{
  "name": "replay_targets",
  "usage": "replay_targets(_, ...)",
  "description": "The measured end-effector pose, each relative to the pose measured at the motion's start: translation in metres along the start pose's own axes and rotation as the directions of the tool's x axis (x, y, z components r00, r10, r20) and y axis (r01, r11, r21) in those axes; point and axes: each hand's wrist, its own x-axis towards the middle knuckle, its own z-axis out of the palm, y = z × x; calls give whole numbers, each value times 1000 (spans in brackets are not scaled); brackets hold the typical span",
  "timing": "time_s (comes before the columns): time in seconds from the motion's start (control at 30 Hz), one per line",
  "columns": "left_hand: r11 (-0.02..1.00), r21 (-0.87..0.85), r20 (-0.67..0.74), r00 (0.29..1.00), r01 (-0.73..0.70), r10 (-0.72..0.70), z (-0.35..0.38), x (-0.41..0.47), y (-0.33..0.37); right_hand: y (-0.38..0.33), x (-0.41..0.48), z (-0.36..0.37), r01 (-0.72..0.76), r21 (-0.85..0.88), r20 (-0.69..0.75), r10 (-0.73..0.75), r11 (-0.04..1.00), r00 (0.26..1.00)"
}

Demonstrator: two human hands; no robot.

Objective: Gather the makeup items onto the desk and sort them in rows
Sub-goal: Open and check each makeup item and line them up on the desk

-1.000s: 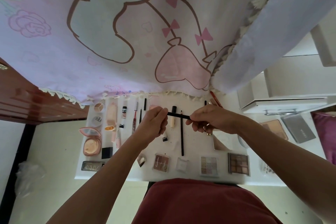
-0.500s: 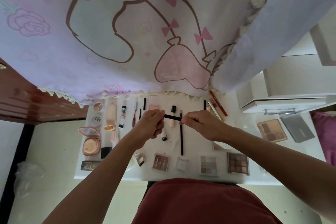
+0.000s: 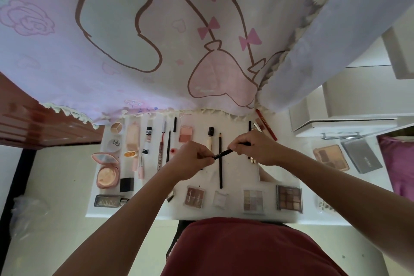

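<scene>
White table (image 3: 237, 170) mostly in rows; left grip (image 3: 192, 159) and right grip (image 3: 254, 148) both pinch black pencil (image 3: 225, 153); palette (image 3: 330, 157) far right not yet rowed.

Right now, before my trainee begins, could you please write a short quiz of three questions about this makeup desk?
1. True or false: the left hand and the right hand both pinch one thin black stick.
2. On which part of the white desk does the open pink compact lie? A) left side B) middle C) right side
3. Short answer: is the long dark pencil held, or lying on the desk?
Key: 1 true; 2 A; 3 lying on the desk.
</scene>
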Motion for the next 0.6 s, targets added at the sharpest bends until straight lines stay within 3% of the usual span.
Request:
replay_targets(0.13,995,96,-17,1000,28,-26,24,4,-8,8,4,-1,-88,165,-41,96,982,995)
replay_targets(0.4,983,102,-97,985,151,-142,85,24,-22,40,33,10,-369,335,-13,396,867,918)
replay_targets(0.6,956,115,-122,959,271,-257,109,44,-29,52,63,10,-416,229,-140,452,880,881)
